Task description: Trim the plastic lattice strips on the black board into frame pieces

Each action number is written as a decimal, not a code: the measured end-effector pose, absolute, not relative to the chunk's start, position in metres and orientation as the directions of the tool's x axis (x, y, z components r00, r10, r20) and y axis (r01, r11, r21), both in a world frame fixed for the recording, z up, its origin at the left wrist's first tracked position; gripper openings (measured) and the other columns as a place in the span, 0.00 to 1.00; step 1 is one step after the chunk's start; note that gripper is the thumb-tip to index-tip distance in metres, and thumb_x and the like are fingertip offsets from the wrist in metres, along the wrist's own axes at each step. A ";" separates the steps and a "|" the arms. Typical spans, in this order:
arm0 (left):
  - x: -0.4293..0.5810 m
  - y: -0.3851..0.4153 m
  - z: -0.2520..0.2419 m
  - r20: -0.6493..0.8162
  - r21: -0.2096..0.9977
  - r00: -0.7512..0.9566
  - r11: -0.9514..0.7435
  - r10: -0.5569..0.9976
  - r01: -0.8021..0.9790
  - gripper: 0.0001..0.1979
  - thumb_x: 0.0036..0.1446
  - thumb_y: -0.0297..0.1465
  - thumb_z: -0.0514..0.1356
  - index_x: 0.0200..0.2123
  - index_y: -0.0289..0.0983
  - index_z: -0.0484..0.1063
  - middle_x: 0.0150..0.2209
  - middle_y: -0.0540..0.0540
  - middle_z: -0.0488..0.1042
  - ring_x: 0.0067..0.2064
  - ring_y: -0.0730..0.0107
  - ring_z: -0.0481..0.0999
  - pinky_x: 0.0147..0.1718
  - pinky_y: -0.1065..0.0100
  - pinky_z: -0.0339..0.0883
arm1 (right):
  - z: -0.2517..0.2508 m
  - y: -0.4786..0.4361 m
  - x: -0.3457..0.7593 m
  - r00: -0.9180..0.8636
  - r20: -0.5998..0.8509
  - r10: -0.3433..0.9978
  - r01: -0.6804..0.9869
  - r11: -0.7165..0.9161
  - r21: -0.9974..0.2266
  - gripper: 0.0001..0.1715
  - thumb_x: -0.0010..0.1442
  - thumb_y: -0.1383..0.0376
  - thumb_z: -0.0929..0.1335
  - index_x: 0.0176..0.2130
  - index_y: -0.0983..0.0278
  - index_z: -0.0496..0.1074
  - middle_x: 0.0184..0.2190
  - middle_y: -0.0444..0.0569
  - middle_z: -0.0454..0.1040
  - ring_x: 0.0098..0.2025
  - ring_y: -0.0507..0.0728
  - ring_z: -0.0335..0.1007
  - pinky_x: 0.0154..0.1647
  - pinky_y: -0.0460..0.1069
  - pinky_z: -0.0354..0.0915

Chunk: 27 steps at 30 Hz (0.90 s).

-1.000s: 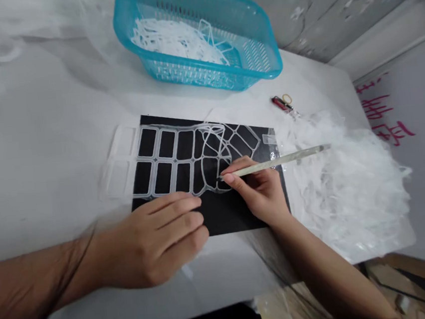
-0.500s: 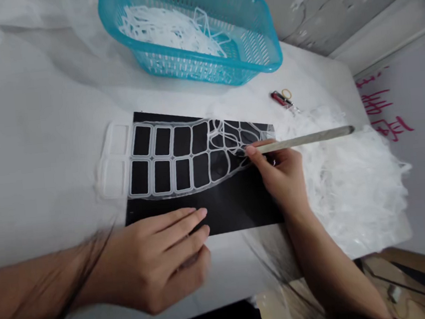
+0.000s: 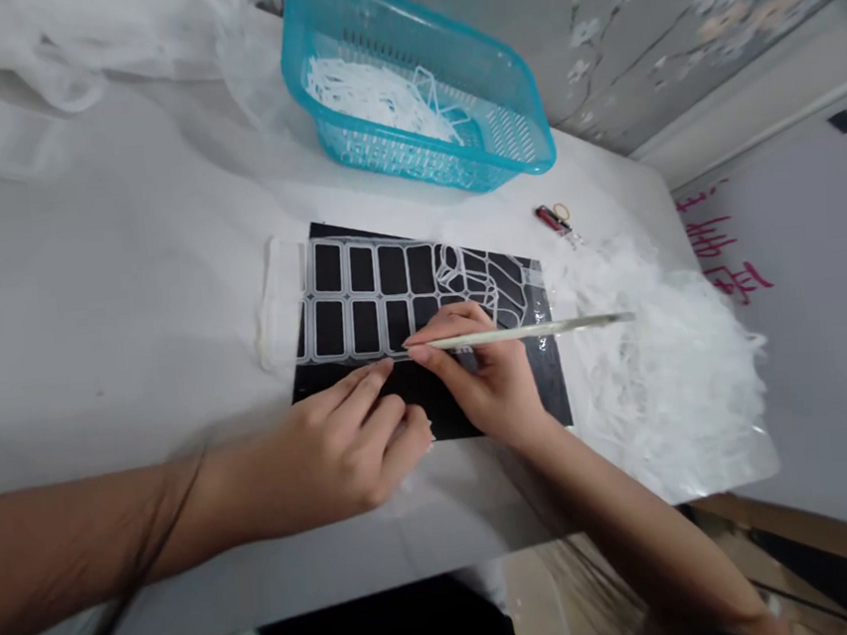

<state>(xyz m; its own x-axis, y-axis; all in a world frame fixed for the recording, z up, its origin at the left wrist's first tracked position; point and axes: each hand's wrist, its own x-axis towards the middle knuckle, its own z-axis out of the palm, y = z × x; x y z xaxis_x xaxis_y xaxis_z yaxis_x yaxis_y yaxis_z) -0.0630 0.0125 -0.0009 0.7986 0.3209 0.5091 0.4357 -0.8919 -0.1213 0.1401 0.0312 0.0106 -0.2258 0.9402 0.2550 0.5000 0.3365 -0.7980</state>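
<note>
Back leftward has come the right hand (image 3: pixel 486 381), its grip pinching the stick (image 3: pixel 522 332), lying crosswise, tip pointing left.

The right hand (image 3: pixel 485 376) covers the near right part of the clear grid sheet (image 3: pixel 391 296), hiding where the stick (image 3: pixel 522 331) tip meets it. The left hand (image 3: pixel 336 456) hides the black mat (image 3: pixel 447 410) at its near edge. The small red item (image 3: pixel 553 217) near the tabletop's far right edge is too small to identify. Both forearms run out of the picture.
</note>
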 end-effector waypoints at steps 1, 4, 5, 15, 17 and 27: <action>-0.063 0.013 -0.002 0.502 -0.121 0.799 -0.888 0.331 0.444 0.05 0.62 0.26 0.56 0.41 0.32 0.69 0.34 0.43 0.77 0.46 0.54 0.81 0.50 0.58 0.76 | 0.006 0.032 0.138 -0.214 0.258 0.942 0.487 0.332 -0.808 0.04 0.61 0.66 0.71 0.38 0.56 0.78 0.34 0.44 0.80 0.42 0.56 0.71 0.47 0.55 0.70; -0.063 0.015 -0.004 0.455 -0.109 0.819 -0.890 0.351 0.442 0.06 0.62 0.25 0.56 0.42 0.31 0.68 0.35 0.42 0.78 0.47 0.54 0.80 0.50 0.58 0.75 | -0.006 0.034 0.141 -0.168 0.260 0.951 0.468 0.309 -0.828 0.04 0.61 0.67 0.71 0.37 0.57 0.78 0.34 0.44 0.79 0.39 0.55 0.71 0.44 0.54 0.70; -0.062 0.015 -0.004 0.445 -0.104 0.822 -0.891 0.357 0.443 0.06 0.62 0.26 0.56 0.43 0.31 0.68 0.36 0.42 0.78 0.48 0.54 0.80 0.51 0.58 0.75 | -0.008 0.035 0.142 -0.173 0.253 0.952 0.471 0.306 -0.827 0.04 0.61 0.67 0.72 0.37 0.57 0.78 0.33 0.44 0.79 0.39 0.55 0.70 0.43 0.54 0.70; -0.061 0.015 -0.006 0.475 -0.111 0.800 -0.877 0.366 0.467 0.05 0.63 0.28 0.56 0.40 0.32 0.69 0.34 0.42 0.78 0.45 0.56 0.81 0.50 0.60 0.76 | -0.007 0.032 0.142 -0.210 0.230 0.950 0.506 0.307 -0.806 0.05 0.61 0.67 0.71 0.37 0.56 0.79 0.32 0.44 0.80 0.39 0.56 0.69 0.42 0.55 0.70; -0.061 0.015 -0.007 0.463 -0.112 0.804 -0.875 0.373 0.470 0.06 0.64 0.28 0.55 0.41 0.32 0.69 0.35 0.42 0.78 0.46 0.57 0.80 0.51 0.60 0.75 | -0.007 0.033 0.142 -0.212 0.230 0.950 0.509 0.308 -0.804 0.05 0.61 0.67 0.72 0.37 0.56 0.79 0.33 0.44 0.80 0.39 0.56 0.69 0.42 0.55 0.71; -0.060 0.016 -0.007 0.432 -0.084 0.806 -0.872 0.404 0.482 0.07 0.62 0.24 0.52 0.39 0.31 0.70 0.34 0.41 0.78 0.47 0.57 0.80 0.52 0.62 0.73 | -0.005 0.033 0.142 -0.208 0.221 0.953 0.501 0.298 -0.812 0.08 0.60 0.67 0.72 0.37 0.52 0.79 0.32 0.43 0.80 0.38 0.58 0.69 0.41 0.57 0.71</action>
